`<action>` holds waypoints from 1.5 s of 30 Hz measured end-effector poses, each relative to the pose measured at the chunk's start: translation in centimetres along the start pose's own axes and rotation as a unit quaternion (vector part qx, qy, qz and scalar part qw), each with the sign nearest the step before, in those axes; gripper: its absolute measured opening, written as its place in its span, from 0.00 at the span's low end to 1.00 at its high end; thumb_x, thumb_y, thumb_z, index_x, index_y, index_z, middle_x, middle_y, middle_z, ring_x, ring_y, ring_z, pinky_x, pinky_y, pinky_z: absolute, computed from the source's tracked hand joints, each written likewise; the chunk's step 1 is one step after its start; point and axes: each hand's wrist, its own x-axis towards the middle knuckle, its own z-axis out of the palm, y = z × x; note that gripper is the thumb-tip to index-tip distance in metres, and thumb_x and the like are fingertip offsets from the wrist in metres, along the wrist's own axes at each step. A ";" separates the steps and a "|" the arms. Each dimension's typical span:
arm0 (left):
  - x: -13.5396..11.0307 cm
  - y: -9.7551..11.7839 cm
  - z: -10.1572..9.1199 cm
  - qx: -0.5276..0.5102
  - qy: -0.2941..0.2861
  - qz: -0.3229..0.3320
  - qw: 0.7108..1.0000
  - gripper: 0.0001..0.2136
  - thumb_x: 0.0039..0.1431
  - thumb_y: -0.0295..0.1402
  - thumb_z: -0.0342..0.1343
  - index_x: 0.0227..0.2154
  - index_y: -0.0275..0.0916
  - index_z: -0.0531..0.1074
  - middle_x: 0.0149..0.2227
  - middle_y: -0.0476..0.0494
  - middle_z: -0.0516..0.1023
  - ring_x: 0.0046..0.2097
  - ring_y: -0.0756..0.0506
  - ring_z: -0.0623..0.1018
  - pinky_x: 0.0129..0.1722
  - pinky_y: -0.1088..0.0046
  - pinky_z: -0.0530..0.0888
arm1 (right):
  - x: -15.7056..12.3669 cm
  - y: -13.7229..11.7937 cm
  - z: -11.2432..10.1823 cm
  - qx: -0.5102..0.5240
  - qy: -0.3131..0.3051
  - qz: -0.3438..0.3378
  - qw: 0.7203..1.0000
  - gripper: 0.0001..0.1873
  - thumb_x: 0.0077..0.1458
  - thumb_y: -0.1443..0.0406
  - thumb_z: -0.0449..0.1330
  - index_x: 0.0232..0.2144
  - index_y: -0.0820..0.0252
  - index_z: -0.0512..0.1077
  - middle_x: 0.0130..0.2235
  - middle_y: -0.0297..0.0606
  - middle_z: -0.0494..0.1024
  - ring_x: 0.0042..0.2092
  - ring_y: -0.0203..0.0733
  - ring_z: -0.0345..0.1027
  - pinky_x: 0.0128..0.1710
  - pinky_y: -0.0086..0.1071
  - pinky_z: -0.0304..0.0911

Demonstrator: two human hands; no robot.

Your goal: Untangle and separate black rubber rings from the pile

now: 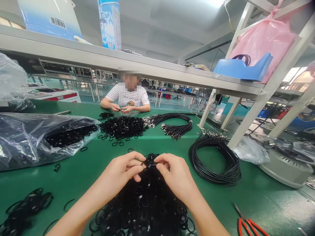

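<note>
My left hand and my right hand come close together over a large heap of black rings in front of me. Fingertips of both are pinched at a small dark clump of black rings between them. Which ring each hand grips is hard to make out against the dark heap. A smaller bunch of black rings lies at the near left, and one loose ring rests beyond my left hand.
A coiled bundle of black cables lies right, with red-handled pliers nearer. A plastic bag of rings occupies the left. Across the green table, a person works behind another ring pile. A shelf spans overhead.
</note>
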 end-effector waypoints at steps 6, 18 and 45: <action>0.1 0.3 0.1 -0.038 0.004 -0.020 0.999 0.11 0.54 0.39 0.57 0.40 0.42 0.71 0.25 0.51 0.81 0.25 0.46 0.77 0.30 0.72 0.68 | -0.2 -0.3 0.7 0.085 -0.037 -0.023 0.995 0.16 0.56 0.71 0.55 0.42 0.51 0.77 0.42 0.34 0.80 0.43 0.43 0.72 0.44 0.34 0.62; -0.2 0.4 0.2 -0.107 -0.048 0.018 0.993 0.14 0.58 0.37 0.54 0.46 0.42 0.68 0.34 0.45 0.82 0.41 0.43 0.79 0.45 0.65 0.71 | -0.3 -0.6 2.0 0.216 -0.031 0.018 0.976 0.08 0.53 0.69 0.58 0.33 0.55 0.78 0.31 0.31 0.80 0.32 0.38 0.72 0.34 0.28 0.63; -1.3 -0.6 1.9 0.045 0.095 0.044 0.993 0.04 0.50 0.34 0.62 0.29 0.43 0.80 0.27 0.52 0.80 0.31 0.48 0.77 0.34 0.76 0.69 | -0.2 4.0 2.7 -0.017 -0.004 -0.082 0.996 0.14 0.51 0.52 0.58 0.30 0.49 0.79 0.34 0.33 0.82 0.31 0.41 0.76 0.29 0.25 0.69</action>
